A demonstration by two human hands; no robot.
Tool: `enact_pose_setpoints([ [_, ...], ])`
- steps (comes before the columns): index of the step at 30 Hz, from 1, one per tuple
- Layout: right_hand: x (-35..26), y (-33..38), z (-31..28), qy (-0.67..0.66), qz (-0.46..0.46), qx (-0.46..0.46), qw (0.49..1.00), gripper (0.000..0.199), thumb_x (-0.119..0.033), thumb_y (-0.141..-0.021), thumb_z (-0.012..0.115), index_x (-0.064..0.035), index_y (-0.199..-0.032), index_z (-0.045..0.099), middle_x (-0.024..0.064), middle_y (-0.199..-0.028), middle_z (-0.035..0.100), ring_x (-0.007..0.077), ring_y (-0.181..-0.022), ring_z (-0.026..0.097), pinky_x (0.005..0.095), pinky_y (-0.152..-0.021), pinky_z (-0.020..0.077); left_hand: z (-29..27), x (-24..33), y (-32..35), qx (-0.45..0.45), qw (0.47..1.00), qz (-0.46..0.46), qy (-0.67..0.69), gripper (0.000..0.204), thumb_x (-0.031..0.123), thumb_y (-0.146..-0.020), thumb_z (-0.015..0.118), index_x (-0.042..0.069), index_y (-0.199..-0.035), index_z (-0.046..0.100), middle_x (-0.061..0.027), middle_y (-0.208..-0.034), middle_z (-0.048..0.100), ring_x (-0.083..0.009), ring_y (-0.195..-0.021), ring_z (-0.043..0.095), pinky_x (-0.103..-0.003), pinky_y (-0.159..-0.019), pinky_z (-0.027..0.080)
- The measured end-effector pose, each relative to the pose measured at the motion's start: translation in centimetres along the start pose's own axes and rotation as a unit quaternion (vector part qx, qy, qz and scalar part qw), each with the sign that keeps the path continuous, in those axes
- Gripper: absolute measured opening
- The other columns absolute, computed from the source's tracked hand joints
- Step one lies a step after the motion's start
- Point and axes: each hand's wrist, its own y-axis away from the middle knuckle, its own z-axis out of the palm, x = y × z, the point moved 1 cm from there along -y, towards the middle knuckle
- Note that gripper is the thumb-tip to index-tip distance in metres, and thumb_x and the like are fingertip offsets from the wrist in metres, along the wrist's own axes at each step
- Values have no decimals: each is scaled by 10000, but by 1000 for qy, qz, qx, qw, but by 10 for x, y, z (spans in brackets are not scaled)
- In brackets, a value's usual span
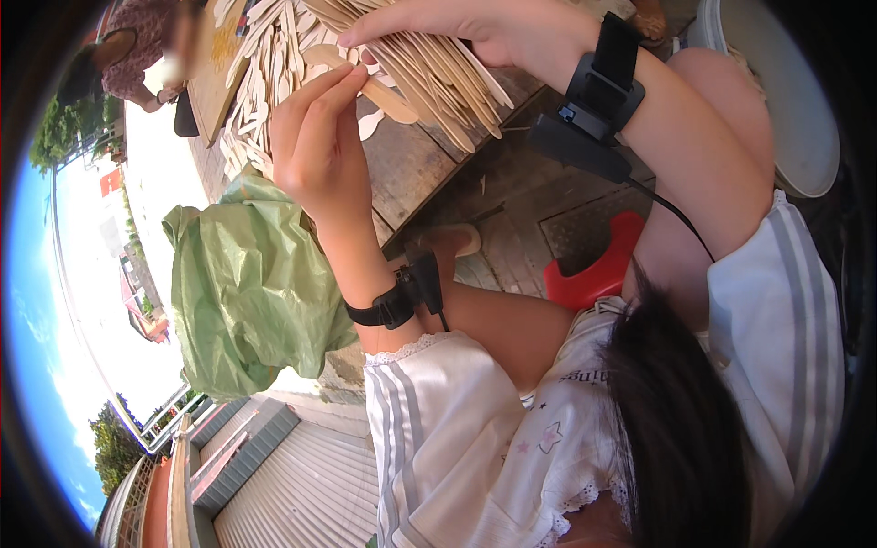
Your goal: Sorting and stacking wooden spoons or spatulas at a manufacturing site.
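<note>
My left hand (322, 137) is closed in a pinch on a flat wooden cutlery piece (393, 102), whose rounded, broad end points right toward the bundle. Bent over a thick bundle of long wooden cutlery sticks (437, 87) is my right hand (438, 23); its fingers and thumb wrap the bundle's upper part, and some of them are cut off by the top edge. The sticks fan out slightly at their near ends. Left of the bundle, a loose heap of pale wooden cutlery (269, 68) covers the wooden table (406, 173).
A green plastic bag (260, 283) hangs at the table's left side. Under the table edge stands a red plastic stool (598, 265). A pale tub (790, 100) is at upper right. Another person (137, 55) is at upper left. My wrists carry black straps with cables.
</note>
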Motion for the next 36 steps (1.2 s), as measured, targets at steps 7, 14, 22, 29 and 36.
enact_pose_setpoints([
  [7,15,3,-10,-128,140,-20,982,309,-32,-797,670,37,-1089,596,133,-961,682,223,-857,671,364,-795,565,17,6,-2,-1,997,-39,62,195,-97,-730,692,55,-845,731,-53,-845,699,-182,-809,656,-280,-710,515],
  [14,-23,5,-26,-213,38,37,976,246,-97,-836,676,27,-1038,608,151,-887,681,254,-762,688,406,-680,604,44,-3,-2,-28,988,-153,-6,255,30,-768,682,15,-985,549,-162,-1029,581,-315,-903,577,-397,-805,459],
  [22,-54,16,-22,-273,-59,15,960,243,-136,-831,667,24,-1008,620,151,-889,683,248,-763,676,400,-718,581,87,-10,27,-311,883,-350,-19,341,360,-761,735,25,-785,675,-93,-719,653,-277,-727,626,-388,-713,487],
  [29,-70,15,-18,-225,-116,47,966,212,-114,-838,655,16,-1001,615,124,-863,683,230,-724,673,371,-676,581,75,-29,26,-354,804,-465,109,327,315,-786,737,-3,-747,670,-13,-602,606,-70,-537,510,-249,-547,419],
  [36,-55,29,-6,43,-126,159,978,284,-38,-846,643,33,-1114,576,80,-948,644,142,-801,644,268,-692,531,32,-13,9,-173,767,-453,421,185,191,-934,605,12,-890,614,-43,-801,658,-86,-757,566,-249,-768,445],
])
